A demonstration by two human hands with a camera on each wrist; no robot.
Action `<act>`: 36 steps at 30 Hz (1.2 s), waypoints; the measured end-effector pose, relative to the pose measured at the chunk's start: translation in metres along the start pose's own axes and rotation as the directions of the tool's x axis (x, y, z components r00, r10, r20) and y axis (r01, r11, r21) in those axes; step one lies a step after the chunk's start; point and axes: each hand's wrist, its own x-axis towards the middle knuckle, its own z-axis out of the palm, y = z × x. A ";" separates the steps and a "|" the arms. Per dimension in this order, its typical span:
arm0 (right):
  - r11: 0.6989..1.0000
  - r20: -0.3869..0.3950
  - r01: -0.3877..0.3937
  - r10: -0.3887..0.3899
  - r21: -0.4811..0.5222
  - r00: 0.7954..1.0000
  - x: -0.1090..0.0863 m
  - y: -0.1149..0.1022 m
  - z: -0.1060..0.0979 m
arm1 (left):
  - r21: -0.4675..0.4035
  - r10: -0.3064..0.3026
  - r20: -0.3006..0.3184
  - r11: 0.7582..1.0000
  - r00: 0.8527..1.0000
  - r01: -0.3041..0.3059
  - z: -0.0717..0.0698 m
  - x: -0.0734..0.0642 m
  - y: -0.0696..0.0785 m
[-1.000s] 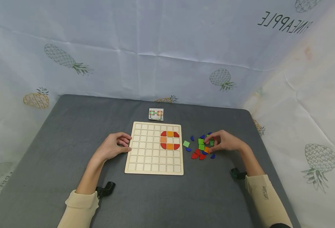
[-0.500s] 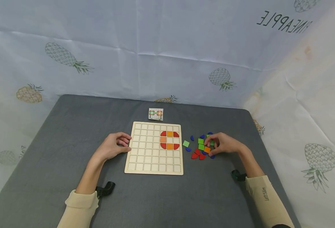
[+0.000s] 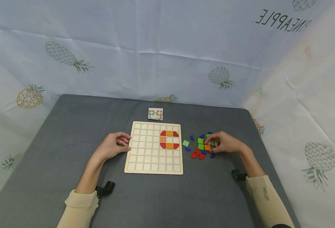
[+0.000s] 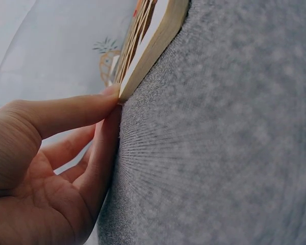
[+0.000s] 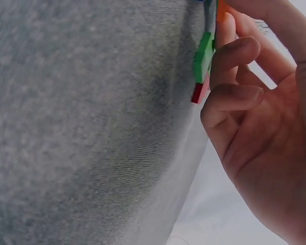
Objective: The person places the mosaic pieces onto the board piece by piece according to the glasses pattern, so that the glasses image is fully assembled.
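A wooden grid board [image 3: 144, 158] lies on the grey table. My left hand [image 3: 113, 145] pinches its left edge; in the left wrist view the thumb [image 4: 76, 112] lies on the board's rim [image 4: 160, 41] with a finger beneath. Red quarter-round and orange square tiles [image 3: 170, 146] form a ring in the board's upper right cells. To the right of the board, my right hand [image 3: 225, 143] pinches an orange square tile [image 3: 207, 147] between thumb and fingers, low over the loose tiles. Part of this tile [image 5: 221, 10] shows at the top of the right wrist view.
Loose green squares [image 3: 200, 147], red quarter-rounds [image 3: 194, 155] and blue half-rounds [image 3: 191, 138] lie around the right hand. One green square [image 3: 185, 143] sits close to the board's right edge. A small pattern card [image 3: 155, 114] lies behind the board; a pineapple-print curtain [image 3: 167, 31] hangs behind the table.
The orange tile under my right fingers has turned a little and now lies straighter, and the right hand has shifted slightly. My left hand stays at the board's edge.
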 end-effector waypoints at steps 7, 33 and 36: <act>1.000 -0.080 0.019 -0.020 -0.012 0.997 0.006 -0.011 0.003 | -0.005 0.007 0.008 1.000 1.000 -0.007 0.000 -0.001 0.001; 0.982 -0.129 0.118 -0.138 -0.147 0.982 0.083 -0.078 0.044 | -0.019 -0.004 0.007 1.000 1.000 0.004 0.000 0.000 0.004; 0.978 -0.126 0.120 -0.142 -0.173 0.982 0.088 -0.081 0.046 | -0.018 -0.005 0.007 1.000 1.000 0.005 0.000 0.000 0.004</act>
